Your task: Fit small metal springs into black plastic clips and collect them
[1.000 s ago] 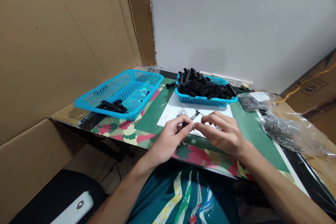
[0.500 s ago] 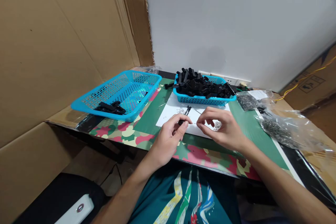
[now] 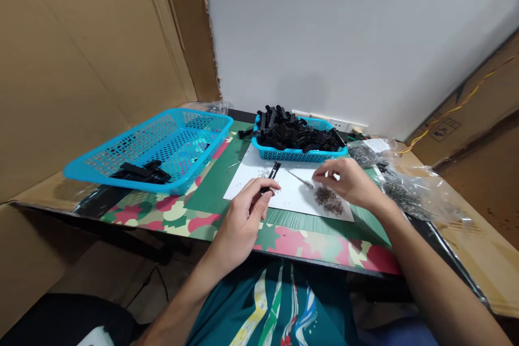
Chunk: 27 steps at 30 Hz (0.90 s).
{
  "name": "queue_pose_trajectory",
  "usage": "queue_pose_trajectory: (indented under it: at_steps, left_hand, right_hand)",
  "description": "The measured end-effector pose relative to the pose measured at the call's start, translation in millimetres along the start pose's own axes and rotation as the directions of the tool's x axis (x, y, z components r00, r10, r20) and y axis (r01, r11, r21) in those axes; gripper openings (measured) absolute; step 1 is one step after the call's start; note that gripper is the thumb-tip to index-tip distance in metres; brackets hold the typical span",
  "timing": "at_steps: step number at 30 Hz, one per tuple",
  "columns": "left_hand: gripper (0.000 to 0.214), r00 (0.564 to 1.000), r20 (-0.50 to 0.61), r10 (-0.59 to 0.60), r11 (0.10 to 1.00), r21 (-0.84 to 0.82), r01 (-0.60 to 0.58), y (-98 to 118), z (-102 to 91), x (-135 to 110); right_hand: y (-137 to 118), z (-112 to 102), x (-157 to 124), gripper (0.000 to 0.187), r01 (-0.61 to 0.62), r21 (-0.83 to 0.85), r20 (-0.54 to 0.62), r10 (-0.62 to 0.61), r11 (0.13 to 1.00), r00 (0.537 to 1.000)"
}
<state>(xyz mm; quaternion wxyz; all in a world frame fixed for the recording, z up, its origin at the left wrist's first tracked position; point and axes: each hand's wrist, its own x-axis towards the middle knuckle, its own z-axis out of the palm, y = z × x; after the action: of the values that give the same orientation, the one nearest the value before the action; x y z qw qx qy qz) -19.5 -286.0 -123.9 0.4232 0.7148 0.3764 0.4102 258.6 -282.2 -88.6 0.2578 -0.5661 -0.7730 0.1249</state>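
Note:
My left hand (image 3: 247,210) is closed around a slim black plastic part (image 3: 274,171), which sticks up past the fingers over a white sheet of paper (image 3: 239,184). To its right, my right hand (image 3: 343,178) hovers above the sheet's right side, fingertips pinched together; whether anything sits between them I cannot make out. A thin metal tool (image 3: 300,178) lies on the sheet just left of those fingertips. Below the right hand is a pile of tiny brownish metal pieces (image 3: 328,201). More tiny pieces (image 3: 265,172) are scattered near the black part.
A blue basket (image 3: 300,155) heaped with black parts stands behind the sheet. At left, a larger blue basket (image 3: 182,186) holds several black parts (image 3: 141,172). Clear bags of small metal pieces (image 3: 405,197) lie at right. Cardboard (image 3: 101,38) walls the left side.
My right hand has moved away from the black part, up and right, uncovering the metal tool and the pile. My left hand still holds the part. The view has shifted slightly.

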Motion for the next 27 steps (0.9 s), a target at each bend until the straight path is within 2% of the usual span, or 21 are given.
queue_pose_trajectory:
  at_steps: [2, 3, 5, 7, 10, 12, 20, 27]
  left_hand:
    - [0.022, 1.0, 0.007, -0.018, 1.0, -0.002, 0.019, -2, 0.3, 0]
    - [0.022, 1.0, 0.01, -0.024, 1.0, -0.012, 0.024, -2, 0.6, 1]
    - [0.023, 1.0, 0.017, -0.026, 0.999, -0.024, 0.026, -3, 1.2, 1]
    - [0.024, 0.999, 0.032, -0.021, 1.0, 0.011, 0.02, -3, 1.5, 2]
    - [0.023, 0.998, 0.07, -0.008, 0.994, 0.111, 0.0, -2, 1.2, 4]
    - [0.023, 0.996, 0.088, 0.01, 0.987, 0.161, -0.025, -1, 1.0, 5]
    - [0.024, 0.992, 0.113, 0.056, 0.967, 0.241, -0.082, 2, 1.1, 5]
    - [0.026, 0.991, 0.125, 0.04, 0.962, 0.264, -0.072, 2, 1.7, 4]
  right_hand:
    - [18, -12, 1, 0.02, -0.125, -0.111, -0.168, 0.105, 0.986, 0.98]
    - [26, -17, 1, 0.02, -0.161, -0.123, -0.193, 0.136, 0.979, 0.972]
    - [39, -23, 2, 0.019, -0.175, -0.089, -0.145, 0.161, 0.981, 0.976]
    - [47, -26, 4, 0.017, -0.147, -0.01, -0.019, 0.146, 0.989, 0.989]
    - [51, -26, 5, 0.014, -0.106, 0.097, 0.149, 0.091, 0.99, 0.985]
    - [51, -24, 6, 0.01, -0.103, 0.145, 0.202, 0.073, 0.984, 0.977]
    - [55, -20, 6, 0.01, -0.118, 0.19, 0.229, 0.073, 0.975, 0.971]
    - [53, -19, 7, 0.007, -0.138, 0.128, 0.22, 0.108, 0.982, 0.969]
